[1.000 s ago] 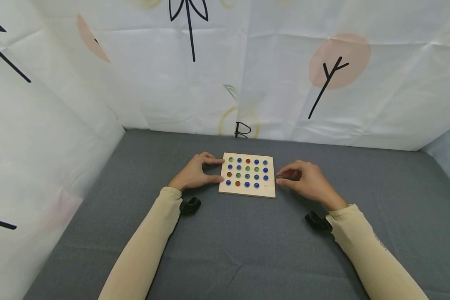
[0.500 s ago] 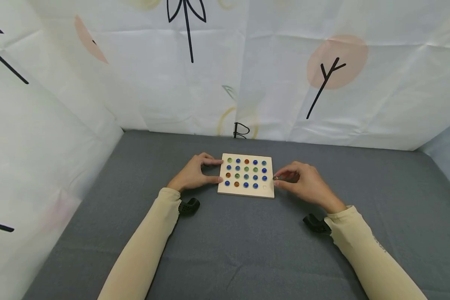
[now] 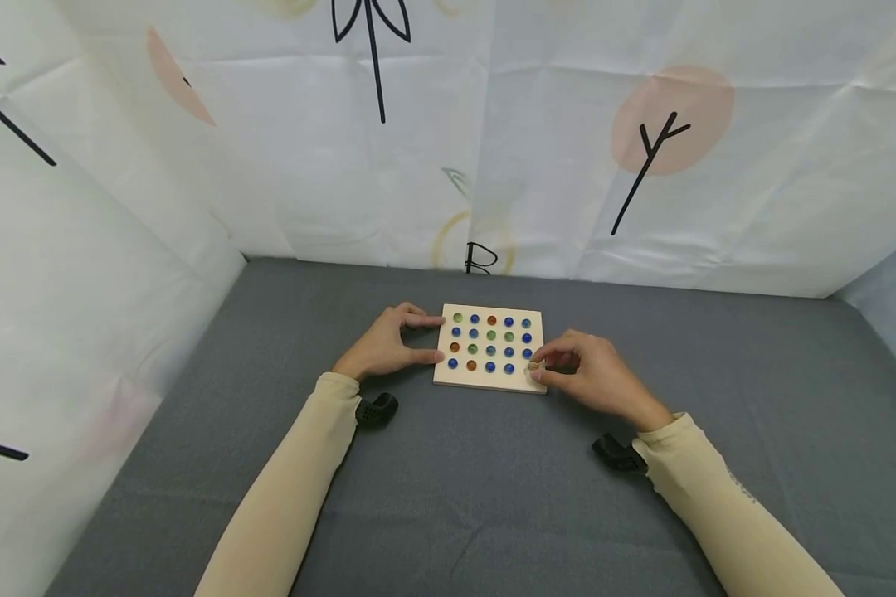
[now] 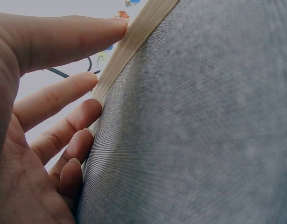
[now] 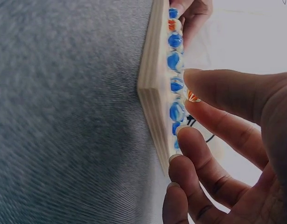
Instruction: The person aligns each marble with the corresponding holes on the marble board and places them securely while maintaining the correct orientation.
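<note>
A pale wooden board (image 3: 481, 380) lies on the grey cloth, its rows of holes bearing blue, green and orange marbles. Along its left edge rests my left hand (image 3: 384, 344), thumb and index finger spread and fairly straight; the left wrist view shows the thumb tip (image 4: 122, 28) at the board's side. Over the near right corner, my right hand (image 3: 597, 375) pinches a clear marble with orange swirls (image 5: 193, 96) between thumb and index finger. Its other fingers curve loosely by the board's right side. The fingertips hide the corner hole beneath.
Grey cloth (image 3: 448, 489) spreads around the board on all sides. White printed sheets (image 3: 552, 199) hang behind and at the left. Black wrist devices (image 3: 377, 410) sit below both hands.
My right hand has carried the marble leftward, from beside the board's right edge to over its near right corner. My left hand keeps its place at the left edge.
</note>
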The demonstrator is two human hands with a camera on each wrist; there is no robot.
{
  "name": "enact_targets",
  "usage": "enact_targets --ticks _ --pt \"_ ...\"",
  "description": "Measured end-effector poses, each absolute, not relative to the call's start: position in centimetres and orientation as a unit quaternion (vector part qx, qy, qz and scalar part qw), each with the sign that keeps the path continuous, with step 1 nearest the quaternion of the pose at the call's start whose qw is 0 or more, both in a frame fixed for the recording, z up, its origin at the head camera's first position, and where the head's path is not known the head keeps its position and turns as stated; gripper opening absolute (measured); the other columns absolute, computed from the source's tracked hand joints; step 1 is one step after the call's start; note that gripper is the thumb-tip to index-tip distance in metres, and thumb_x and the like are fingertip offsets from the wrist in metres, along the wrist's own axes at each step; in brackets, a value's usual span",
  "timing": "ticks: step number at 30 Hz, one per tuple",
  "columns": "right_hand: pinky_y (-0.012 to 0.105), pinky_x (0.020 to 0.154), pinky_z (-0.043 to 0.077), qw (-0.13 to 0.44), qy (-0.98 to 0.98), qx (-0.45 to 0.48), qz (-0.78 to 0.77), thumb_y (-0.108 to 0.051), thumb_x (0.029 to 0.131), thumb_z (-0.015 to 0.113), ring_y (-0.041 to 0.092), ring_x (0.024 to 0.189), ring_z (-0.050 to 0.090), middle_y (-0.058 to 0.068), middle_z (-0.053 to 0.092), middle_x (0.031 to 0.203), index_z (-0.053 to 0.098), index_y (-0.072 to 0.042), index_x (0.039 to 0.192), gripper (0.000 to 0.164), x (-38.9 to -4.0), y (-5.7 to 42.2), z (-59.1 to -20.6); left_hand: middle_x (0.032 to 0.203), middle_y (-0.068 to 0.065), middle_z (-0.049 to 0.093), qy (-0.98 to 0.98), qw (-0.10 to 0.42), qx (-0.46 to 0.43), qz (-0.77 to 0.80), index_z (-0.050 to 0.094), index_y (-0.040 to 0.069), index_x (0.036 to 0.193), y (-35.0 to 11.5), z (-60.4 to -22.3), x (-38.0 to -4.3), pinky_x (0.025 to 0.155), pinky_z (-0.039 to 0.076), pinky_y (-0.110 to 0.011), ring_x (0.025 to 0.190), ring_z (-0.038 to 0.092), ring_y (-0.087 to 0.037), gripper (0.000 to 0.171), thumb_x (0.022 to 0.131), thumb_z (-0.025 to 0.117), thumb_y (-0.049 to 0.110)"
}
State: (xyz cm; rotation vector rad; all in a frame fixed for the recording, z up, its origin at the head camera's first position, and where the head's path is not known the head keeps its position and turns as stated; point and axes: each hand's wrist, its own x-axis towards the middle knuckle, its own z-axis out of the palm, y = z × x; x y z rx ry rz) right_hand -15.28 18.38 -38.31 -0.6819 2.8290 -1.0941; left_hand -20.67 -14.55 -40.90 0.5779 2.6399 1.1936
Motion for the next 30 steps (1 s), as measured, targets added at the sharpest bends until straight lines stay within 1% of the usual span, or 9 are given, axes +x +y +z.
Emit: enact_targets --ticks 12,30 --pt "0.033 0.067 0.045 0.018 0.911 -0.213 -0.354 -0.016 0.089 0.081 0.015 0.075 0.055 0.001 0.062 0.088 0.079 -0.01 0.102 0.014 -15.3 17.9 -39.2 0.137 -0.014 0.053 0.891 0.096 0.188 0.403 0.065 0.015 0.139 -14.6 -41.0 -20.5 0.11 0.035 -0.059 0.133 0.043 -0.036 0.06 0.084 0.085 0.03" --pt "0.033 0.067 0.045 0.014 0.91 -0.211 -0.356 -0.015 0.089 0.081 0.015 0.075 0.054 0.001 0.06 0.087 0.08 -0.011 0.102 0.014 -15.2 18.0 -39.7 0.136 -0.014 0.053 0.891 0.091 0.193 0.401 0.065 0.013 0.139 -14.4 -41.0 -20.6 0.11 0.035 -0.058 0.131 0.044 -0.036 0.059 0.084 0.084 0.027"
